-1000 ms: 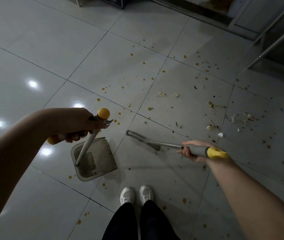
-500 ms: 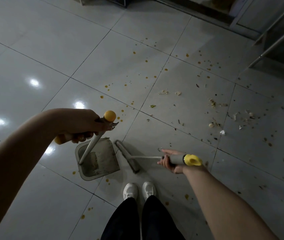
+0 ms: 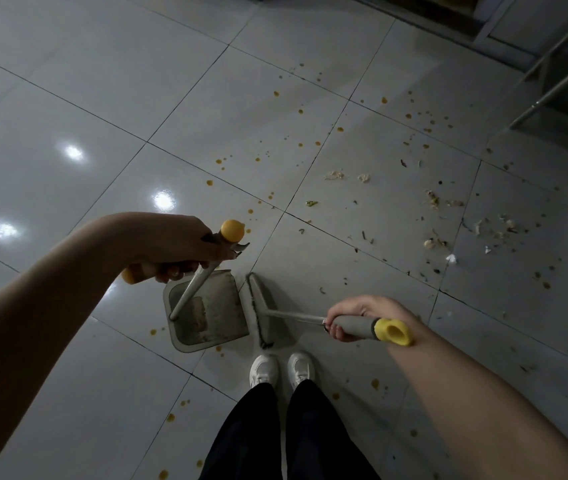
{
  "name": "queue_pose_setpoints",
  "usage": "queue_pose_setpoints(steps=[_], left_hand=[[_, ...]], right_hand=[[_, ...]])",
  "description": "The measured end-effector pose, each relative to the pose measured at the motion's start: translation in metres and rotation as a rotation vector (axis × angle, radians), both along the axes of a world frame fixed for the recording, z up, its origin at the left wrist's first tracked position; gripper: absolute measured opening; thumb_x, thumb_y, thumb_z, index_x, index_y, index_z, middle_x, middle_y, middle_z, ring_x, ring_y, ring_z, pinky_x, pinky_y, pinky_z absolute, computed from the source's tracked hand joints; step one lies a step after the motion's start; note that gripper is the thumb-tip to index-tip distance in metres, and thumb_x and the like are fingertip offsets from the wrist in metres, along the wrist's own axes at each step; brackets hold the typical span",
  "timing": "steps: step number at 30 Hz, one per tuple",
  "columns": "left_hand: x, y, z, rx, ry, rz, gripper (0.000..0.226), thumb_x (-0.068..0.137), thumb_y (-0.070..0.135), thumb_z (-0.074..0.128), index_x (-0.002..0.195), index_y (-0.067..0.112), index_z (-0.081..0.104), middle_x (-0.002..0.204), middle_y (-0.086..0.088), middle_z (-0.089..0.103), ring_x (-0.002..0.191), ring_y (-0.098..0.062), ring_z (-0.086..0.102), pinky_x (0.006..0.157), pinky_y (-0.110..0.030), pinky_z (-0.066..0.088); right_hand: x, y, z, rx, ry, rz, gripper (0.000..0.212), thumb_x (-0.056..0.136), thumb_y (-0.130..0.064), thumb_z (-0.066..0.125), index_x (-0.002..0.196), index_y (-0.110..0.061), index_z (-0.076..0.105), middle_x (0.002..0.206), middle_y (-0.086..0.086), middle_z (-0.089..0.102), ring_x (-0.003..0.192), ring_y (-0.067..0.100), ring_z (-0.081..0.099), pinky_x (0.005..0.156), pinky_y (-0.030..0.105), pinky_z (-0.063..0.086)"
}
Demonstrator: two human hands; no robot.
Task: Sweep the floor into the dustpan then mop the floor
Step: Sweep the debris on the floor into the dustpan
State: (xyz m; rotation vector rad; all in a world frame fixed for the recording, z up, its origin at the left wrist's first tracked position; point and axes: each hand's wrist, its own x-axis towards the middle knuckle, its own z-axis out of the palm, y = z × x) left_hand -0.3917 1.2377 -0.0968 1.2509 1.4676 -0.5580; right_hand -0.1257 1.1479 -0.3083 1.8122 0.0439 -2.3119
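Note:
A grey dustpan (image 3: 221, 310) stands on the tiled floor just ahead of my white shoes (image 3: 280, 368). My left hand (image 3: 171, 244) grips the yellow-ended handle at the top of its upright metal pole (image 3: 194, 289). My right hand (image 3: 355, 315) grips the grey handle of a broom (image 3: 355, 327) with a yellow end cap. The broom head (image 3: 258, 308) lies right against the dustpan's open right edge. Food scraps and bits of debris (image 3: 435, 202) are scattered over the tiles at the far right. Orange droplets (image 3: 220, 161) dot the floor.
Metal furniture legs (image 3: 559, 81) and a dark doorway threshold (image 3: 448, 19) stand at the top right. Glossy tiles with light reflections (image 3: 74, 152) spread to the left. My dark-trousered legs (image 3: 286, 434) fill the bottom centre.
My right hand has drawn the broom leftward across the floor until its head reached the dustpan's edge. The left hand and dustpan have stayed almost in place.

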Motion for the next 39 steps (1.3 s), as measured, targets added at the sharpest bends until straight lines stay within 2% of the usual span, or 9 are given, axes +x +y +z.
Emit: queue_pose_setpoints(steps=[3, 6, 10, 18, 23, 27, 34, 39], left_hand=[[0.001, 0.002, 0.002, 0.002, -0.003, -0.027, 0.035, 0.093, 0.035, 0.052, 0.071, 0.008, 0.052, 0.041, 0.003, 0.040, 0.036, -0.009, 0.034, 0.037, -0.016, 0.032], [0.007, 0.000, 0.001, -0.018, -0.003, -0.069, 0.035, 0.093, 0.034, 0.052, 0.071, 0.007, 0.051, 0.037, 0.005, 0.041, 0.032, -0.007, 0.035, 0.036, -0.015, 0.033], [0.022, -0.003, -0.004, -0.004, -0.007, -0.074, 0.035, 0.093, 0.034, 0.052, 0.073, 0.006, 0.052, 0.041, 0.004, 0.040, 0.034, -0.008, 0.034, 0.036, -0.016, 0.033], [0.086, 0.017, -0.008, 0.045, 0.026, 0.028, 0.036, 0.092, 0.034, 0.051, 0.075, 0.003, 0.054, 0.043, 0.001, 0.041, 0.033, -0.008, 0.035, 0.033, -0.017, 0.031], [0.148, 0.031, -0.013, 0.051, 0.041, 0.036, 0.038, 0.091, 0.038, 0.052, 0.075, 0.003, 0.053, 0.042, 0.002, 0.041, 0.034, -0.008, 0.035, 0.035, -0.018, 0.031], [0.192, 0.041, -0.015, 0.074, 0.045, 0.032, 0.038, 0.092, 0.037, 0.052, 0.074, 0.004, 0.051, 0.043, 0.000, 0.039, 0.035, -0.010, 0.034, 0.037, -0.018, 0.031], [0.227, 0.060, -0.014, 0.065, 0.033, 0.027, 0.034, 0.094, 0.030, 0.051, 0.074, 0.003, 0.050, 0.044, -0.001, 0.040, 0.036, -0.012, 0.033, 0.039, -0.017, 0.030], [0.228, 0.075, -0.011, 0.099, 0.002, 0.010, 0.040, 0.091, 0.040, 0.053, 0.073, 0.004, 0.048, 0.042, 0.000, 0.037, 0.037, -0.012, 0.031, 0.039, -0.017, 0.028]], right_hand=[[0.002, -0.013, -0.001, -0.015, 0.013, -0.059, 0.026, 0.098, -0.007, 0.036, 0.074, -0.004, 0.046, 0.047, 0.008, 0.052, 0.030, 0.011, 0.048, 0.033, 0.015, 0.044], [-0.009, -0.028, -0.009, 0.004, 0.005, 0.044, 0.021, 0.097, -0.012, 0.041, 0.080, -0.002, 0.048, 0.047, 0.009, 0.057, 0.031, 0.012, 0.053, 0.034, 0.016, 0.045], [0.011, -0.020, -0.016, 0.028, 0.007, 0.152, 0.032, 0.098, -0.019, 0.041, 0.069, -0.008, 0.043, 0.039, 0.002, 0.049, 0.028, 0.009, 0.048, 0.033, 0.014, 0.041], [0.134, 0.000, -0.021, -0.013, -0.001, 0.081, 0.035, 0.099, -0.021, 0.043, 0.068, -0.006, 0.046, 0.041, 0.002, 0.050, 0.028, 0.008, 0.047, 0.032, 0.014, 0.042], [0.227, 0.017, -0.009, 0.018, -0.091, 0.059, 0.030, 0.097, -0.020, 0.050, 0.071, -0.004, 0.049, 0.047, 0.005, 0.052, 0.031, 0.010, 0.048, 0.031, 0.015, 0.043], [0.283, 0.024, 0.005, 0.041, -0.164, 0.046, 0.032, 0.097, -0.019, 0.049, 0.070, -0.003, 0.048, 0.044, 0.006, 0.051, 0.028, 0.009, 0.047, 0.030, 0.014, 0.042], [0.329, 0.025, 0.031, 0.075, -0.267, -0.035, 0.032, 0.098, -0.017, 0.045, 0.069, -0.005, 0.045, 0.038, 0.006, 0.048, 0.024, 0.010, 0.044, 0.027, 0.013, 0.038], [0.314, 0.041, 0.043, 0.084, -0.215, -0.167, 0.040, 0.102, -0.020, 0.036, 0.065, -0.006, 0.041, 0.033, 0.004, 0.042, 0.020, 0.009, 0.041, 0.026, 0.010, 0.034]])
